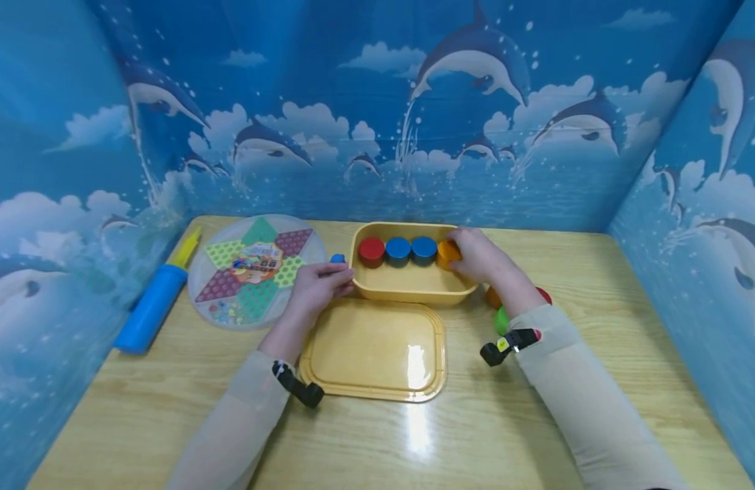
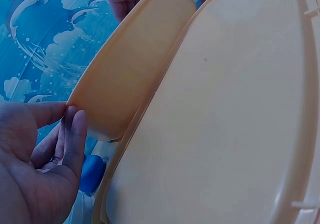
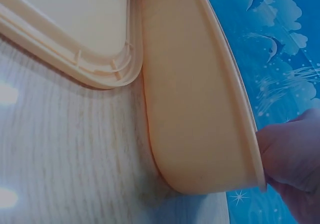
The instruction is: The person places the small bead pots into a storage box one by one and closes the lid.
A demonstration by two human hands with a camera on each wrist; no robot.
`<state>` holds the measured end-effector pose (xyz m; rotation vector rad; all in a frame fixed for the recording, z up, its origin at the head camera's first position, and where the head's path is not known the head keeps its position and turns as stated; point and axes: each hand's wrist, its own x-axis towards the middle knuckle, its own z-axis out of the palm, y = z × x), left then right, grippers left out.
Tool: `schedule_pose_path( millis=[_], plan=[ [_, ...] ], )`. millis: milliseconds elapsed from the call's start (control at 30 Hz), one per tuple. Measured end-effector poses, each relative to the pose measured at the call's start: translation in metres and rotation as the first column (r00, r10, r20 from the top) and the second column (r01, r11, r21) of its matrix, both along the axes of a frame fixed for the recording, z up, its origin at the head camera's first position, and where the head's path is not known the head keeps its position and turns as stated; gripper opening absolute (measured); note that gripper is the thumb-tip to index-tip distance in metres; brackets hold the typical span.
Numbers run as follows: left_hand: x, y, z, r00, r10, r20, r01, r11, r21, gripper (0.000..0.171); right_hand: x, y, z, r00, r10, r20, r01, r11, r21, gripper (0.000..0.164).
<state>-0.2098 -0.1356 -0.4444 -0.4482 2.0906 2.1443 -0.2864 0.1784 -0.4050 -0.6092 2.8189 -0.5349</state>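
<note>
A deep yellow plastic box (image 1: 414, 295) stands at the back middle. Along its far side, a red round tub (image 1: 372, 252), two blue ones (image 1: 398, 252) and an orange round tub (image 1: 448, 254) form a row. My left hand (image 1: 318, 289) pinches the box's left rim between thumb and fingers, as the left wrist view shows. Reaching over the right end, my right hand (image 1: 478, 255) has its fingers down at the orange tub and holds it. The box wall hides those fingertips in the right wrist view. Before the box lies its flat yellow lid (image 1: 374, 350).
A round Chinese checkers set (image 1: 254, 262) and a blue pump (image 1: 153, 306) with a yellow end lie at left. Some small blue thing (image 2: 92, 174) sits behind my left fingers. Under my right forearm are green (image 1: 502, 320), orange and red round pieces. Dolphin-print cloth walls the table.
</note>
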Motion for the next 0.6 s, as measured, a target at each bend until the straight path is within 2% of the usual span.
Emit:
schedule_pose_path(
  millis=[167, 300, 467, 600],
  plan=[
    [0.000, 0.000, -0.002, 1.000, -0.005, 0.005, 0.005, 1.000, -0.010, 0.029, 0.004, 0.003, -0.002, 1.000, -0.019, -0.018, 0.018, 0.999, -0.050, 0.055],
    [0.000, -0.001, -0.003, 1.000, -0.010, 0.004, 0.010, 1.000, -0.001, 0.030, 0.009, 0.008, -0.004, 0.999, -0.031, -0.017, 0.029, 0.990, -0.137, 0.056],
    [0.000, -0.001, -0.002, 1.000, -0.010, 0.006, 0.010, 1.000, 0.006, 0.030, 0.021, 0.019, 0.001, 0.999, -0.042, -0.015, 0.037, 0.960, -0.277, 0.056],
    [0.000, -0.001, -0.001, 1.000, -0.009, 0.011, 0.009, 1.000, 0.002, 0.030, 0.036, 0.029, 0.007, 0.999, -0.040, -0.028, 0.027, 0.935, -0.352, 0.053]
  ],
)
